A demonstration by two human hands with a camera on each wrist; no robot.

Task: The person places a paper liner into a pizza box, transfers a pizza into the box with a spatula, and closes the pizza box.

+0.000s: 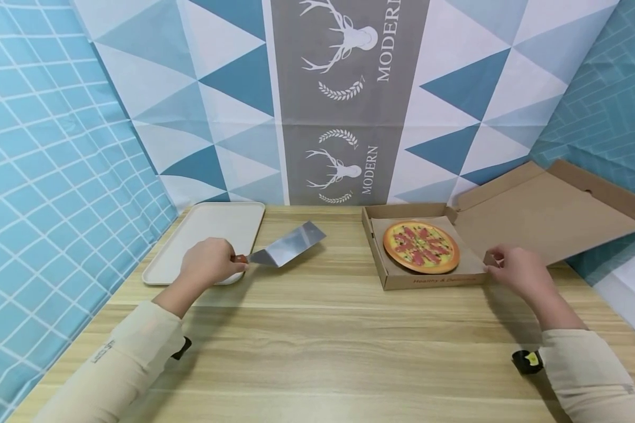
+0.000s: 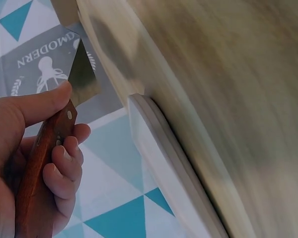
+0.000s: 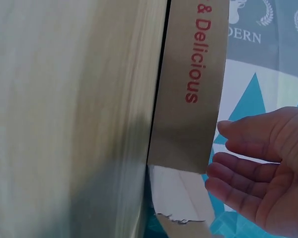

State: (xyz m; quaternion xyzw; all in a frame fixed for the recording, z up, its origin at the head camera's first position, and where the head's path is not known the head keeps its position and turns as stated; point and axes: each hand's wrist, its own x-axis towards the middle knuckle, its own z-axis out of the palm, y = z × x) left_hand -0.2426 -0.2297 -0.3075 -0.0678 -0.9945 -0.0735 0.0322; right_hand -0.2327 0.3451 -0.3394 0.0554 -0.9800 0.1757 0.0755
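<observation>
In the head view my left hand [image 1: 210,261] grips a metal spatula [image 1: 291,244] by its wooden handle, the wide blade pointing right above the table. The left wrist view shows the fingers curled round the brown handle [image 2: 37,183], thumb along its top. A round pizza [image 1: 422,247] with red and green topping lies on paper in an open cardboard box [image 1: 434,282]. My right hand [image 1: 518,270] is at the box's front right corner, fingers loosely bent with nothing in them. Whether its fingertips touch the box wall [image 3: 188,119] I cannot tell.
A pale tray [image 1: 190,235] lies at the table's back left, partly behind my left hand. The box lid [image 1: 540,205] is folded out to the right. Patterned cloth walls [image 1: 233,100] rise behind and beside the wooden table [image 1: 317,346].
</observation>
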